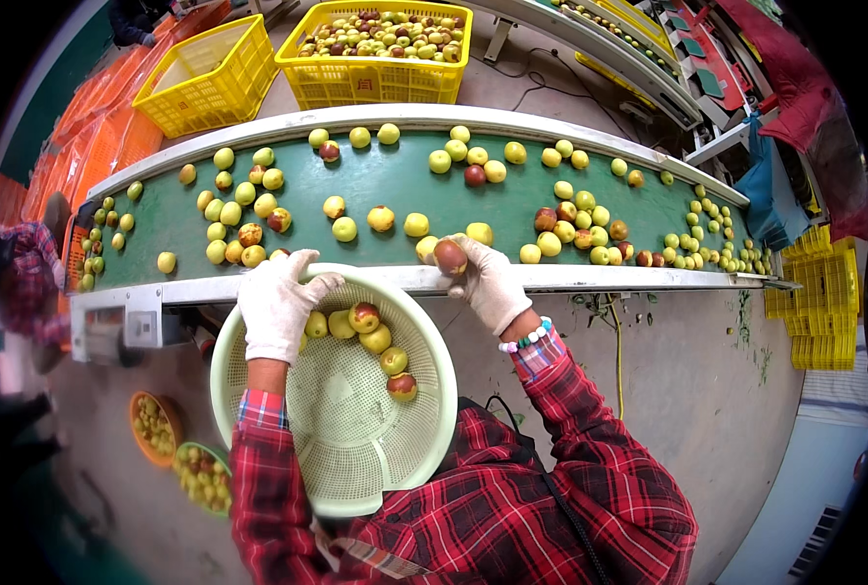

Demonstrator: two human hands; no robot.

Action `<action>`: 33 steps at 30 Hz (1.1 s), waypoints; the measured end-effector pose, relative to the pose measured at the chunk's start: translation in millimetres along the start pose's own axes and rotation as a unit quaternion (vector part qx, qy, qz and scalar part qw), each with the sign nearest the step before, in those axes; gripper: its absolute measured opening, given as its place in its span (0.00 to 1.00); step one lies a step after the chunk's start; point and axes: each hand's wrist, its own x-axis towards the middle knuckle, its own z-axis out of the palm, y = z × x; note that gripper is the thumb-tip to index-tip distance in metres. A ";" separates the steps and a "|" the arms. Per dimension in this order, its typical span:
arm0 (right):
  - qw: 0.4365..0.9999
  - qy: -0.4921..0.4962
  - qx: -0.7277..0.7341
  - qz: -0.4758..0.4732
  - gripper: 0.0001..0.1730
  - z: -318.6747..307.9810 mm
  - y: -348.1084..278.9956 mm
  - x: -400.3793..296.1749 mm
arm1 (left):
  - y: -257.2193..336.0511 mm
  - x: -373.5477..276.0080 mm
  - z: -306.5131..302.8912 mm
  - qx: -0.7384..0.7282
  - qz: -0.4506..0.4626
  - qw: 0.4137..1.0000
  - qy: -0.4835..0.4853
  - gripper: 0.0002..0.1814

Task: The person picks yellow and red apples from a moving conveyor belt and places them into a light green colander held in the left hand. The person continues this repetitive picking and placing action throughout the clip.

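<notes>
My right hand (489, 281), in a white glove, holds a mostly brown-red jujube (450, 258) above the near edge of the conveyor. My gloved left hand (277, 307) lies over the upper left rim of a pale green plastic basket (434, 380), thumb on the inner side and fingers on the outer side. The basket is tilted between my body and the conveyor. Several green and part-brown jujubes (375, 338) lie along its upper and right inner wall. Many loose jujubes are spread over the green conveyor belt (390, 179), some close to my right fingers.
Beyond the belt stand a yellow crate (372, 84) full of jujubes and another yellow crate (247, 80). Orange (157, 455) and green (223, 506) baskets of fruit sit on the floor at left. A person (21, 278) is at the belt's left end. Yellow crates (822, 292) are stacked at right.
</notes>
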 end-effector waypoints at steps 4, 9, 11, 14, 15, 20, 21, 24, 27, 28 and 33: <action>0.998 0.006 0.052 0.021 0.20 -15.3 -2.3 3.4 | 12.2 0.4 1.8 -0.005 -0.007 1.000 -0.006 0.30; 0.998 0.040 0.015 0.035 0.23 -31.6 -3.9 4.5 | 30.1 3.8 0.6 -0.004 -0.035 0.998 -0.054 0.26; 0.997 0.056 -0.042 -0.013 0.24 -31.0 -5.8 2.1 | 34.8 3.2 3.9 0.009 -0.032 0.998 -0.054 0.26; 0.991 0.083 -0.079 -0.070 0.24 -31.3 -6.6 -3.7 | 33.4 0.1 14.2 0.013 0.008 1.000 -0.001 0.30; 0.988 0.095 -0.083 -0.087 0.24 -33.8 -7.5 -5.7 | 36.2 0.1 15.2 0.009 0.008 1.000 -0.002 0.30; 0.987 0.025 -0.140 -0.077 0.24 -74.0 -20.5 -21.1 | 47.3 0.4 19.0 0.004 0.008 1.000 -0.005 0.30; 0.981 0.003 -0.179 -0.069 0.24 -85.7 -26.0 -27.0 | 50.0 0.0 19.8 -0.001 0.008 1.000 -0.004 0.30; 0.936 -0.084 -0.343 -0.012 0.19 -112.5 -47.7 -49.1 | 60.1 0.0 19.3 -0.012 0.005 1.000 -0.002 0.29; 0.841 -0.122 -0.526 0.002 0.17 -131.1 -57.2 -61.8 | 70.2 1.0 20.6 -0.009 -0.001 1.000 -0.009 0.29; 0.814 -0.109 -0.571 0.022 0.17 -132.8 -59.6 -66.1 | 72.8 1.0 22.1 -0.005 -0.003 1.000 -0.012 0.29; 0.824 0.070 -0.560 -0.047 0.14 -128.8 -58.5 -74.8 | 83.5 0.8 27.0 -0.016 -0.011 1.000 -0.015 0.28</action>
